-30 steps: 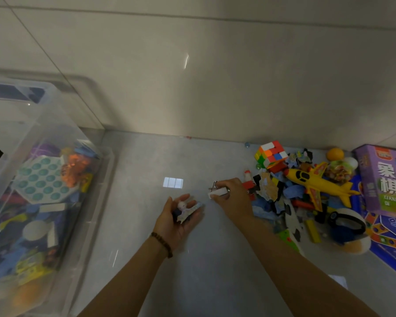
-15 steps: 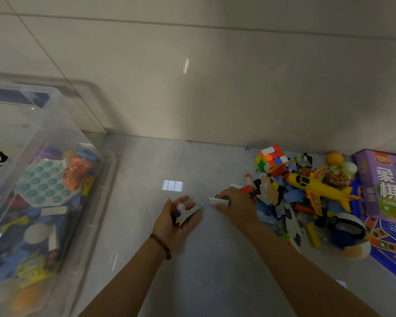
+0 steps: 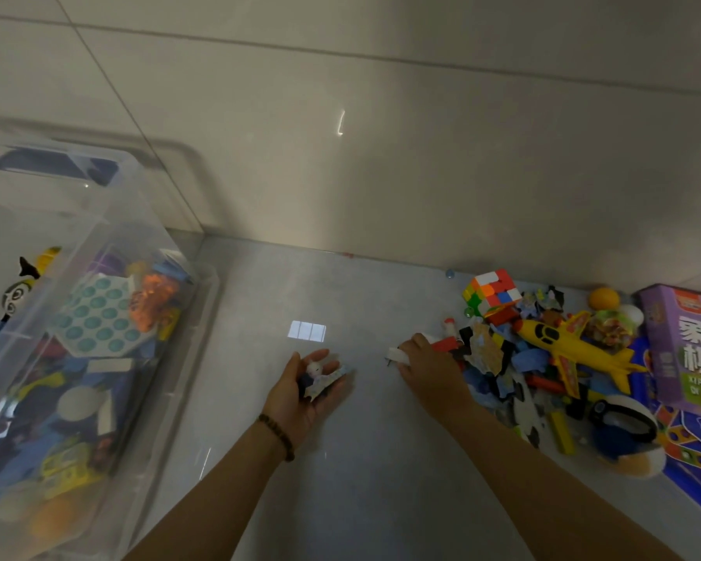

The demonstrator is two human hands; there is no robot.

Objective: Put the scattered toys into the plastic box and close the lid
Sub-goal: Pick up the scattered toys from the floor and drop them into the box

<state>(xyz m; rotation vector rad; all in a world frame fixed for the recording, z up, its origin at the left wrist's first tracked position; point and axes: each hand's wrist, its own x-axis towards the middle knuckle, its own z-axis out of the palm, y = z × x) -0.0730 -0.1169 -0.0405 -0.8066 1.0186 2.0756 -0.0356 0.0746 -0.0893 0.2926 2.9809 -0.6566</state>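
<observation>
One plastic box, clear-walled, open-topped and heaped with mixed toys, sits at 9 o'clock. The scattered toys lie in one pile at 3 o'clock, where I count one yellow plane, one colour cube, one orange ball and one purple game box. The left hand, palm up with fingers relaxed, carries one small white figure; the right hand, at the pile's 9 o'clock edge, pinches one white piece.

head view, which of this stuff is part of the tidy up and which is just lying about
Job: plastic box; left hand with small figure; right hand pinching white piece; yellow plane, puzzle cube, orange ball, purple game box, all out on the floor.
Lying about: bead bracelet; light patch.
</observation>
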